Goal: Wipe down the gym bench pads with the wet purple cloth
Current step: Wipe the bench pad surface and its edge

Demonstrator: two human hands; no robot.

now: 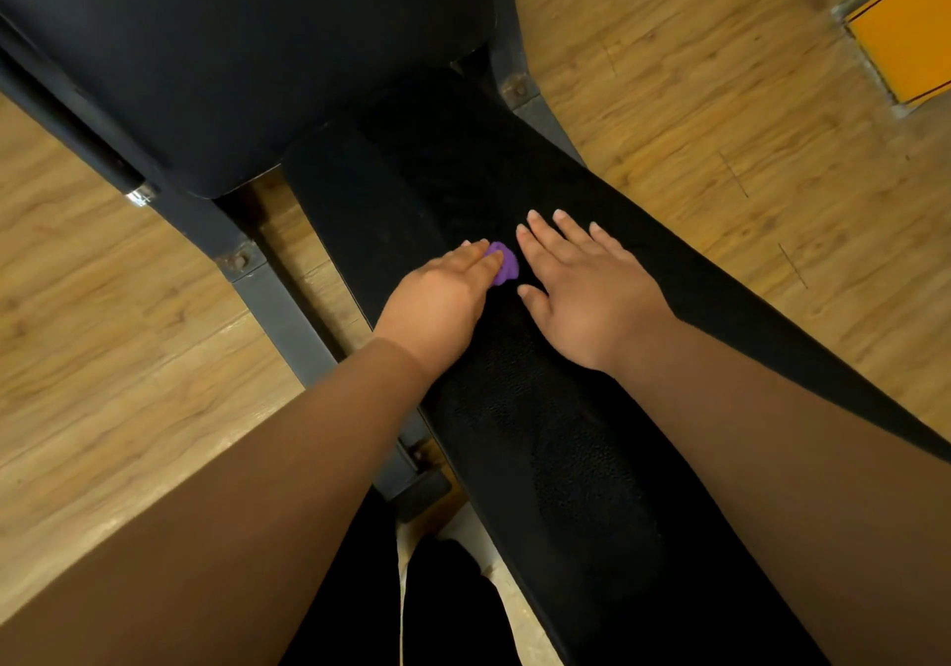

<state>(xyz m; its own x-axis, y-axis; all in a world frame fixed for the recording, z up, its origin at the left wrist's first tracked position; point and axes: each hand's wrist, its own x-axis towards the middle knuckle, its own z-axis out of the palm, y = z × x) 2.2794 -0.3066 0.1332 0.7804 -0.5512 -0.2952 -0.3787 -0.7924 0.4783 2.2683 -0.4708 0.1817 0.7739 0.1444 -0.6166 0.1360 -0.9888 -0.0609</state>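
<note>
A long black bench pad [566,459] runs from the lower right toward the middle of the view. A second, wider dark pad [247,48] stands beyond it at the upper left. My left hand [437,300] rests on the long pad's left side and holds a small bunched purple cloth [507,264], most of which is hidden under the fingers. Just right of the cloth, my right hand [586,290] lies flat on the pad with its fingers spread and straight.
The dark metal bench frame [278,295] runs along the left of the pad, with bolted plates and a chrome-tipped bar [139,194]. Wood-look flooring lies on both sides. An orange panel [905,32] sits at the upper right. My dark-clothed legs show at the bottom.
</note>
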